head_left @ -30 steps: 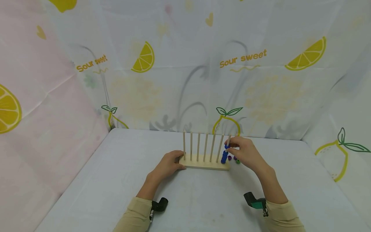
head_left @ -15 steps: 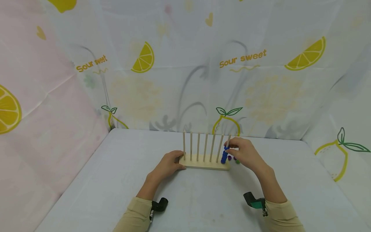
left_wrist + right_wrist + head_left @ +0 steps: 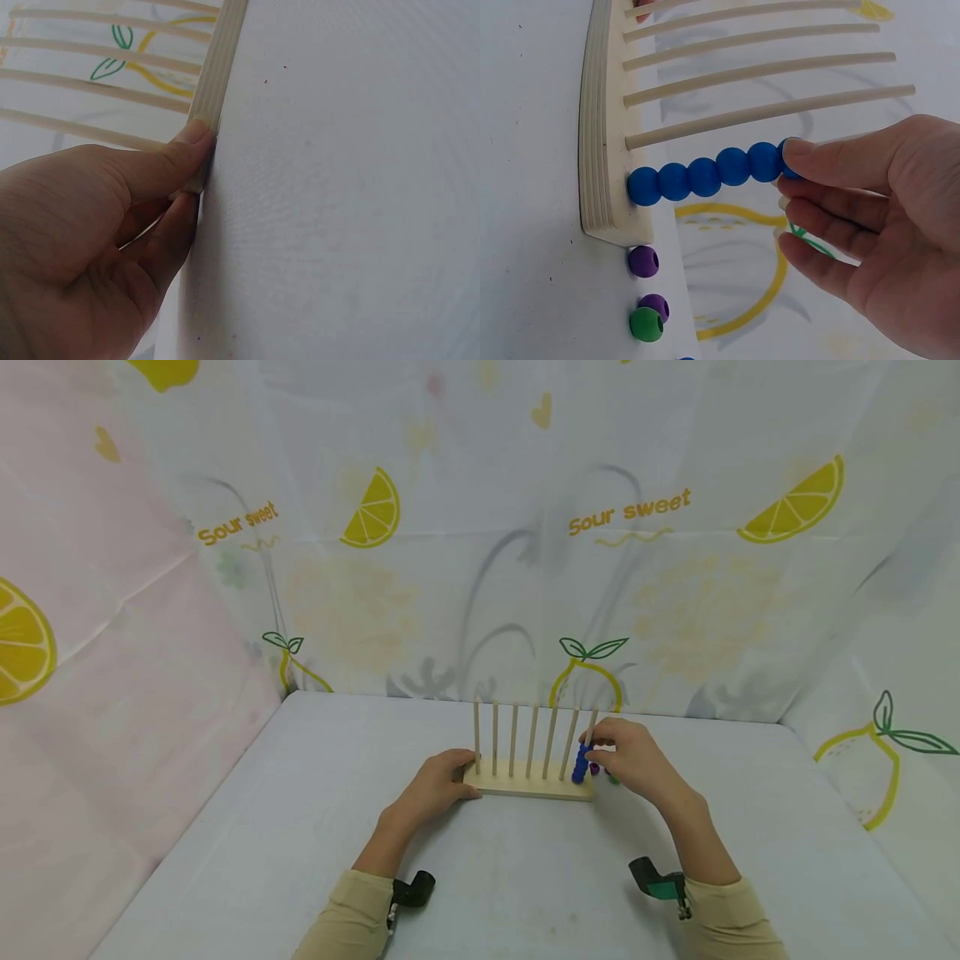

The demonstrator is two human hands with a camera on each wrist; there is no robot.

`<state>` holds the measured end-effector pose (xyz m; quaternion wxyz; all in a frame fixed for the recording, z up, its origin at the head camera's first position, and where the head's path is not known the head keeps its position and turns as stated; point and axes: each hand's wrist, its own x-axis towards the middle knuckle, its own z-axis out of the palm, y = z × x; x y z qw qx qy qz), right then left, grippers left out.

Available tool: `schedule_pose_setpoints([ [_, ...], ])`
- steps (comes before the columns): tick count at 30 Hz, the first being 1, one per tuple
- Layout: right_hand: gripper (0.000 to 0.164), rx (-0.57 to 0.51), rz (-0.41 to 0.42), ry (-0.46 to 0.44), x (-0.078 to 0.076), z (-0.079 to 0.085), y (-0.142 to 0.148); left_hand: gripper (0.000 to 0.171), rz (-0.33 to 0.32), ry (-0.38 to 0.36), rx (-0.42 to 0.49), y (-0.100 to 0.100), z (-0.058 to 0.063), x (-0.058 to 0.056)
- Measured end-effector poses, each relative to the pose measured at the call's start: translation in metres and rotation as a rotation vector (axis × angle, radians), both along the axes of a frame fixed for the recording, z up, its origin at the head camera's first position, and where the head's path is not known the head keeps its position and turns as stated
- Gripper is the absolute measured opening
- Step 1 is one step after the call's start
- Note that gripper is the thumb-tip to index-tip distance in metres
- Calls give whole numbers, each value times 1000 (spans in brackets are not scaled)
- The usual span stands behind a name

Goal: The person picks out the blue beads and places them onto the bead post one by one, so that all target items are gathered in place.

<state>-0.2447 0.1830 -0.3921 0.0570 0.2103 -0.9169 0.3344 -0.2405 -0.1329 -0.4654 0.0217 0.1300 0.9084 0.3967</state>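
A pale wooden base bears a row of upright pegs. My left hand grips its left end; in the left wrist view the thumb lies on the base's edge, with fingers below. Blue beads are stacked on the rightmost peg, rising from the base. At the top of this stack, my right hand pinches the uppermost blue bead between thumb and finger, which partly hide it. It appears to touch the bead below. The other pegs in view carry no beads.
Beside the base's right end, two purple beads and a green bead lie on the white table. Another blue bead just shows at the right wrist view's lower edge. A printed cloth hangs behind.
My right hand has lowered the top blue bead along the rightmost peg, closing the gap above the stack. My left hand has stayed in place on the base.
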Motion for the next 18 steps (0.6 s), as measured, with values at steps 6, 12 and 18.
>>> schedule_pose_setpoints([
  [6, 8, -3, 11, 15, 0, 0, 0, 60, -2, 4, 0, 1, -1, -1],
  [12, 8, -12, 22, 32, 0, -2, 3, 59, -12, 10, -15, 0, -3, -3],
  [18, 10, -34, 24, 61, -3, -8, 2, 59, -8, 15, -21, -2, -4, -4],
])
